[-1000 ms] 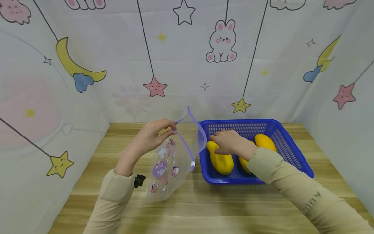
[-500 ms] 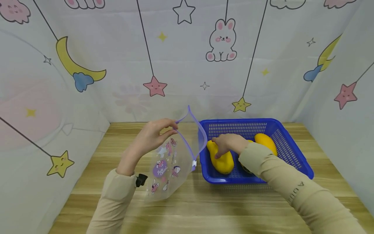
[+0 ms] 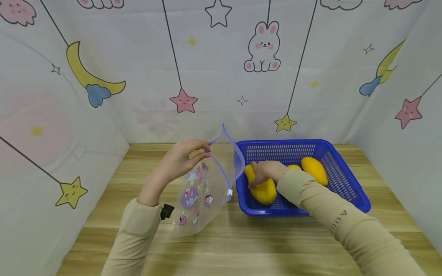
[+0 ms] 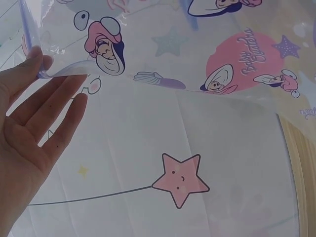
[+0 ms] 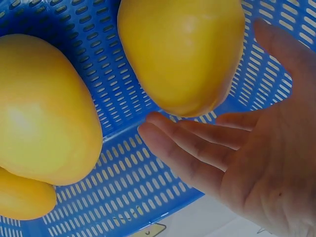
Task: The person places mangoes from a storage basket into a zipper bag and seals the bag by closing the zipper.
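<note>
My left hand (image 3: 179,158) pinches the purple rim of a clear zip bag (image 3: 203,203) between thumb and fingers. The bag's mouth gapes toward the right, its white slider (image 3: 230,193) at the near end of the rim; pink and purple cartoon prints cover its side. My right hand (image 3: 267,170) reaches into a blue basket (image 3: 276,212), above the narrow end of a yellow pear-shaped fruit (image 3: 264,194). In the right wrist view, thumb and extended fingers (image 5: 182,153) straddle the end of this fruit (image 5: 182,54), with a gap beside the thumb.
Another yellow fruit (image 3: 314,170) lies at the basket's right, and one more (image 3: 294,167) is mostly hidden behind the right sleeve. A wood-grain table (image 3: 221,249) carries the basket. White printed cloth (image 3: 221,69) encloses the back and sides.
My right hand has come down lower over the left fruit, its thumb moving to the fruit's left side. The left hand and the bag have stayed almost still.
</note>
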Action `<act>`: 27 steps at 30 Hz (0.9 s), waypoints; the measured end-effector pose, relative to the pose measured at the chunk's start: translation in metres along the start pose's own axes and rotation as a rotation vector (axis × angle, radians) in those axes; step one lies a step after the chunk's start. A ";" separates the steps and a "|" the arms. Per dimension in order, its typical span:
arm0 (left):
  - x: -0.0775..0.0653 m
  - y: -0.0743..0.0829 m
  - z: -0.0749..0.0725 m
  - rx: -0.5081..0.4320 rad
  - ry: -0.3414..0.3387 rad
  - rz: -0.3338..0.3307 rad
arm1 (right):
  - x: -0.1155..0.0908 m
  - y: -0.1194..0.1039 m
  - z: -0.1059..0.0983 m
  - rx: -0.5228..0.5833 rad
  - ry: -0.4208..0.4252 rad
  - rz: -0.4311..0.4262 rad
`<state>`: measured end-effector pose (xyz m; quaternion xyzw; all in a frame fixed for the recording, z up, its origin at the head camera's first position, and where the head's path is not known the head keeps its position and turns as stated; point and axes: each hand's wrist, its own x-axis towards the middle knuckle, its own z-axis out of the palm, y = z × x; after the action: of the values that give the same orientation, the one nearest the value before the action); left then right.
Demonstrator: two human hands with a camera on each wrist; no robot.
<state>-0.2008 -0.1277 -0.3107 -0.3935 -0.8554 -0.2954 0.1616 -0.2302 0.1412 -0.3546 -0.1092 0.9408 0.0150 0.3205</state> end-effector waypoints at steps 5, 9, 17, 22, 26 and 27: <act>0.000 0.000 0.000 0.006 -0.001 -0.003 | 0.002 -0.001 0.001 0.005 -0.004 0.034; 0.000 0.000 -0.001 0.008 0.000 -0.005 | 0.006 -0.002 0.004 0.007 -0.015 0.041; -0.001 0.000 -0.001 0.004 0.000 0.002 | 0.015 -0.002 0.012 -0.017 -0.040 0.066; 0.000 0.000 -0.001 -0.013 -0.010 0.008 | 0.015 -0.002 0.013 -0.060 -0.015 0.051; 0.002 0.000 -0.001 -0.014 -0.026 0.007 | 0.014 -0.001 0.013 -0.053 0.005 0.044; 0.002 0.001 -0.001 -0.011 -0.030 0.005 | 0.014 0.000 0.013 -0.050 0.006 0.041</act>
<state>-0.2015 -0.1270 -0.3083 -0.4009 -0.8552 -0.2936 0.1473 -0.2332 0.1396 -0.3734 -0.0976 0.9433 0.0447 0.3142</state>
